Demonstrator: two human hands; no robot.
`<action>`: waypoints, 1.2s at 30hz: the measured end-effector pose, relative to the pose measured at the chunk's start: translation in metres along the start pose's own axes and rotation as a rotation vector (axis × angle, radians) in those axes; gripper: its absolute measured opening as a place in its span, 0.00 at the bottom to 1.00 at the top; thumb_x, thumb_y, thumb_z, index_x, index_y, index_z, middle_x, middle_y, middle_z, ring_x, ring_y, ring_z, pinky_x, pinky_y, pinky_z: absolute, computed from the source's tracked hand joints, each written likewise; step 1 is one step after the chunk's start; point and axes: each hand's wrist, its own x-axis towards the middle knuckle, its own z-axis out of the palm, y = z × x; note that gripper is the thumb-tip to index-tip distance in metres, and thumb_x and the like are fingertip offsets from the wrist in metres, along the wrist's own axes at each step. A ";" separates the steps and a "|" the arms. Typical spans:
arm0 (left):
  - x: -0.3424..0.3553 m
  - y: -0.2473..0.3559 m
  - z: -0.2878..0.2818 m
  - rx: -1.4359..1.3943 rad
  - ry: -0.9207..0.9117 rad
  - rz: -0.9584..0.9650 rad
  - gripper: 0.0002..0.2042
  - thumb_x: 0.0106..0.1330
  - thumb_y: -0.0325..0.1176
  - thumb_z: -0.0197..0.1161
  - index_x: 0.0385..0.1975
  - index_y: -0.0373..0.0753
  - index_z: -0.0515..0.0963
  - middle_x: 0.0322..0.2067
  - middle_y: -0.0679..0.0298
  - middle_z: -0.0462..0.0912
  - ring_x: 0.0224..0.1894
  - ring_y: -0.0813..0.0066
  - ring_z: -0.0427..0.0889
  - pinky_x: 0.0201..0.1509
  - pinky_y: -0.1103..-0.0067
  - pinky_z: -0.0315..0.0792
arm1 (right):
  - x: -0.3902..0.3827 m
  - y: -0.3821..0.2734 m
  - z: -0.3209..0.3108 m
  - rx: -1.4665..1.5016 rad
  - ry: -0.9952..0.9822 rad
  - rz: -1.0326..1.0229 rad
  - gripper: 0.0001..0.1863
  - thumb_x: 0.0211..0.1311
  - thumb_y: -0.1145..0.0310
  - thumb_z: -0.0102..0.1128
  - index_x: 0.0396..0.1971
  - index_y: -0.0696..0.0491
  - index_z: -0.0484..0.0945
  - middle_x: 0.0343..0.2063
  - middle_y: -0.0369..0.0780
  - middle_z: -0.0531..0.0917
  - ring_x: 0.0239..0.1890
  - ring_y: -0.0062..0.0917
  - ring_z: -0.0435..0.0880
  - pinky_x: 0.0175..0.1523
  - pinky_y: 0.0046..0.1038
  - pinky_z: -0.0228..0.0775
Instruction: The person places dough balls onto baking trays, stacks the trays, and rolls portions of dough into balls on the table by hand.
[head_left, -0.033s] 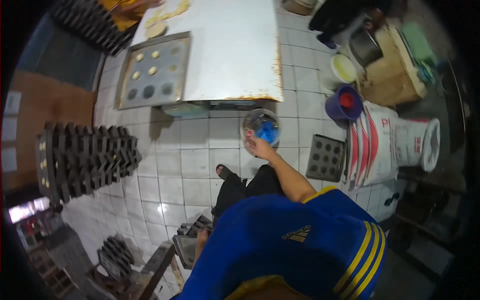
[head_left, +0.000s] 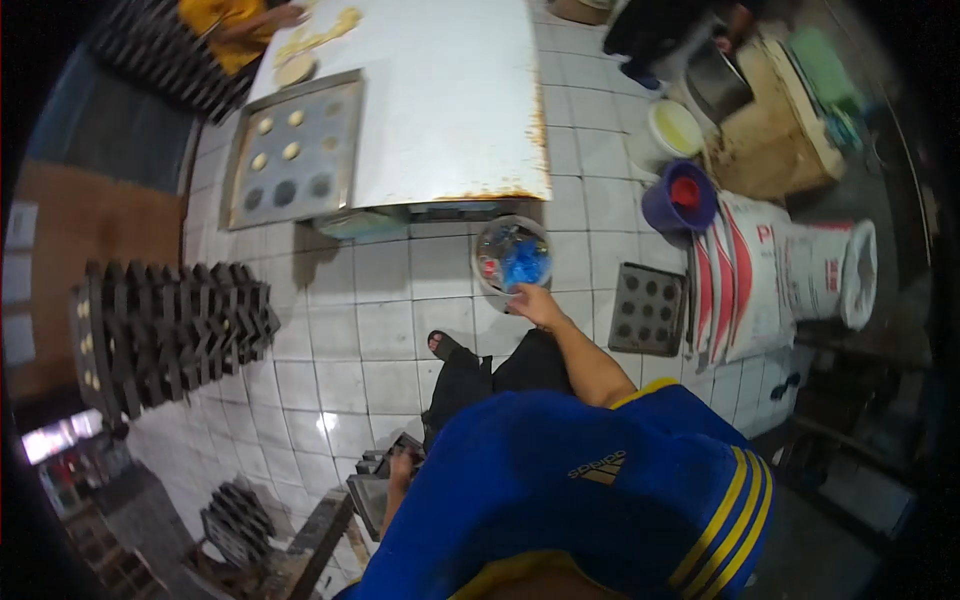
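My right hand [head_left: 530, 305] has curled fingers at the near rim of a round container [head_left: 481, 245] on the floor. Blue plastic [head_left: 525, 262] and a small red item lie in that container; whatever the fingers hold is unclear. Low beside my left leg, my left hand [head_left: 402, 463] rests against dark metal trays [head_left: 370, 490], its fingers partly hidden.
A white table [head_left: 440, 120] bears dough and a baking tray [head_left: 232, 205]. A co-worker in yellow [head_left: 225, 30] is upper left, another person [head_left: 650, 30] upper right. Tray stacks [head_left: 170, 330] stand left. Sacks [head_left: 750, 280], buckets [head_left: 660, 200] and a floor tray [head_left: 655, 342] are right.
My right hand has moved slightly toward me, from the red item down to the container's near rim. My head view has shifted a little.
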 end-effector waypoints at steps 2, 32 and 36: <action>0.043 0.049 0.014 0.008 0.000 0.071 0.17 0.82 0.49 0.56 0.57 0.44 0.80 0.37 0.62 0.88 0.36 0.70 0.85 0.33 0.66 0.81 | -0.094 0.096 -0.066 -0.046 0.138 0.279 0.24 0.58 0.64 0.77 0.55 0.57 0.89 0.43 0.47 0.94 0.43 0.34 0.94 0.52 0.37 0.87; 0.099 0.637 0.487 0.244 0.626 0.872 0.29 0.67 0.29 0.65 0.70 0.34 0.73 0.55 0.45 0.78 0.54 0.49 0.81 0.61 0.61 0.77 | -0.019 0.308 -0.505 -0.146 0.429 0.567 0.38 0.63 0.55 0.74 0.70 0.53 0.71 0.59 0.61 0.80 0.62 0.62 0.81 0.68 0.54 0.75; 0.162 0.714 0.486 0.642 0.736 0.737 0.45 0.69 0.50 0.69 0.84 0.43 0.59 0.77 0.33 0.57 0.74 0.28 0.63 0.78 0.44 0.60 | 0.107 0.295 -0.617 0.502 0.367 0.688 0.31 0.70 0.49 0.73 0.66 0.47 0.74 0.48 0.45 0.85 0.52 0.34 0.85 0.53 0.45 0.81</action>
